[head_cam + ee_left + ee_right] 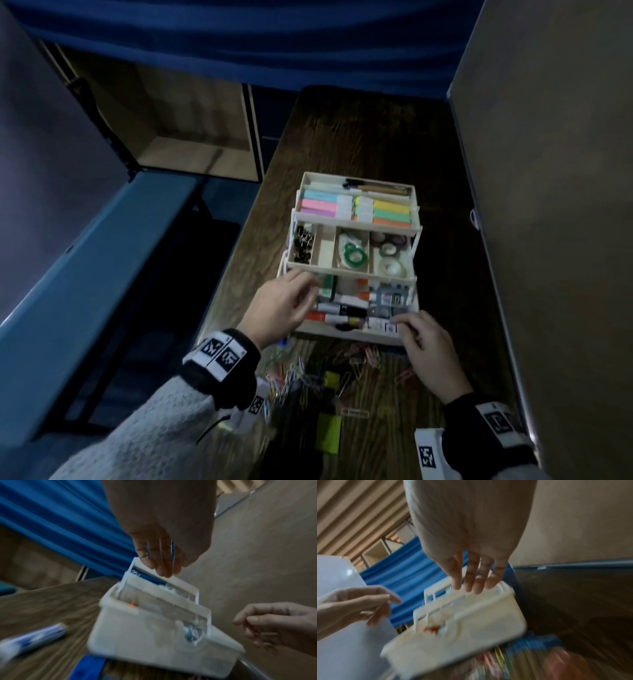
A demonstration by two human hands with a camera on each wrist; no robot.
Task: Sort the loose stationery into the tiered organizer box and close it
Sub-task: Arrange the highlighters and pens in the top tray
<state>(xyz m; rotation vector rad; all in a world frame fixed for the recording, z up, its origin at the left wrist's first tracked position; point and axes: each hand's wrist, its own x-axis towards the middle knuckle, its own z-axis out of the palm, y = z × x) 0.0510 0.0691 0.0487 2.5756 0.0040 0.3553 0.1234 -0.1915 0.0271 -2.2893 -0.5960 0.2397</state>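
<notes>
A white tiered organizer box [352, 270] stands fanned open on a dark wood-grain desk [359, 137], its three levels stepped back from the person. The top tier holds pastel sticky-note blocks [318, 207] and pens; the middle tier holds black binder clips [303, 241] and rolls of tape [352, 255]; the bottom tier is packed with markers [346, 308] and small boxes.

The left hand [279, 306] hangs over the near left corner of the box, fingers loosely spread and holding nothing, a wide grip; in the left wrist view its fingertips [163, 569] sit just at the rim of a tier, though blur hides whether they touch. The right hand [428, 346] is at the near right corner, fingers extended down to the front rim of the bottom tier; the right wrist view shows those fingers [471, 582] straight and slightly apart, nothing pinched between them.

On the desk between the box and the person lies a scatter of coloured paper clips [298, 373] and two yellow-green sticky-note pads [329, 433]. A blue-and-white tube [32, 638] lies on the wood left of the box, seen only in the left wrist view.

The narrow desk is hemmed in by a tan partition [555, 205] on the right and a blue curtain [239, 41] at the back. To the left, an open wooden shelf unit [191, 137] stands beyond a blue panel [85, 274]. Both wrists wear black bands with printed markers. The light is dim.
</notes>
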